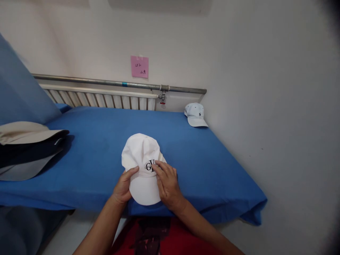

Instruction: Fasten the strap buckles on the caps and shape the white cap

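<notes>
Both hands on one white cap (142, 159), brim pointed back toward the wearer and crown away toward the radiator. Left hand (123, 186) at the cap's left brim edge, thumb laid over the seam where brim meets crown, remaining fingers tucked beneath and out of sight; a light pinch, not a fist. Right hand (167, 184) flat on the cap's right side, fingers spread open and pressing down across the black lettering at the front panel, nothing closed inside it. Long axis of the cap ran near to far, brim tip just short of the front edge of the blue sheet (212, 166), so very little room nearer than the cap and plenty beyond it. Neither hand clearly nearer; each held its own side.

Left of the cap, well apart, lay a stack of caps (29, 148), beige over dark over grey, brims pointing toward the cap. Between stack and cap, bare blue cloth. Right of the cap, more open cloth up to the wall. Beyond the cap and to its right, far off in the corner, sat a pale cap (196, 115) with a small dark emblem. Beyond the cap, farther still: radiator (106, 99), pipe (119, 84), pink note (139, 66).
</notes>
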`<state>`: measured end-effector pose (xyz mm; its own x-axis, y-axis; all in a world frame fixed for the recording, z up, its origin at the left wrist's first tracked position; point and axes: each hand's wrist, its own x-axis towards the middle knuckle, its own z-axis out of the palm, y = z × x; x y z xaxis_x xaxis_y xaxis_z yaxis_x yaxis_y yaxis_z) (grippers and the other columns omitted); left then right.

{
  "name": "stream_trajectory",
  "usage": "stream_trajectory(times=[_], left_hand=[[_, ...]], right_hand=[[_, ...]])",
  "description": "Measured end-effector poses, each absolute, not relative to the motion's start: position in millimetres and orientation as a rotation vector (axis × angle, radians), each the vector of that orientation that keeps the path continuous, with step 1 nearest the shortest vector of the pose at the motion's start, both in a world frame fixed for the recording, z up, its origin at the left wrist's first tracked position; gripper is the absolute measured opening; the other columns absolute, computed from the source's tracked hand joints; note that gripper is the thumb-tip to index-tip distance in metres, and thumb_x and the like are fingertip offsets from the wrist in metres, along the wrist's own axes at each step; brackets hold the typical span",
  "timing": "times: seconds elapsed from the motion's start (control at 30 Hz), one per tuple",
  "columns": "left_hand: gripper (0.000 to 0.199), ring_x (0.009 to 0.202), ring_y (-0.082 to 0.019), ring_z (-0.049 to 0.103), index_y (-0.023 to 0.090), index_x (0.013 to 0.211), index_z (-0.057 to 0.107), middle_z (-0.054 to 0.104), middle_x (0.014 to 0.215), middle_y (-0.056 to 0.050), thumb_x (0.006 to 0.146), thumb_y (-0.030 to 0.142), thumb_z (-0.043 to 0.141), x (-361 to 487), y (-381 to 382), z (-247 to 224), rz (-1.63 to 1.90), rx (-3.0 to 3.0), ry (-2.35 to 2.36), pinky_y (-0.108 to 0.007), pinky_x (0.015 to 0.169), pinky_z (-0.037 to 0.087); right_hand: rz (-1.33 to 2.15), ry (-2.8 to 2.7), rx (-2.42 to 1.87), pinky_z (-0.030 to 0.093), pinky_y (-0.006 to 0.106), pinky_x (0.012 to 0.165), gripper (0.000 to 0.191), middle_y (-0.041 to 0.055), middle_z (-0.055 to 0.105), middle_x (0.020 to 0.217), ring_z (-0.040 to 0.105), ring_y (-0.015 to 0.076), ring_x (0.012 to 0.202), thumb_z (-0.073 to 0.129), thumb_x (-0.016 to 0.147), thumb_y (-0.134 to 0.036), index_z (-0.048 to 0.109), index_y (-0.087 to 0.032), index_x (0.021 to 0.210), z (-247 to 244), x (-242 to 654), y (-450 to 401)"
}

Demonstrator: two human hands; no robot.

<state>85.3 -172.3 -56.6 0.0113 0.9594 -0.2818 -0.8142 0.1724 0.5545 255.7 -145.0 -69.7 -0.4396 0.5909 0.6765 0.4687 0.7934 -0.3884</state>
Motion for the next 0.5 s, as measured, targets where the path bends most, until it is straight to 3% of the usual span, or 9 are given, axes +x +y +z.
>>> stream_trajectory(times=[0.5], left_hand=[[0.051,0.091,-0.030,0.071,0.005,0.126,0.057,0.075,0.099,-0.014,0.076,0.010,0.064,84.9,-172.0,-57.9,1.427,0.256,0.676,-0.042,0.096,0.051]], right_hand=[[0.199,-2.146,-0.798,0.034,0.040,0.100,0.048,0.0084,0.054,0.134,0.047,0.0224,0.122,0.036,0.088,-0.007,0.049,-0.021,0.132,-67.5,255.1,-144.1]])
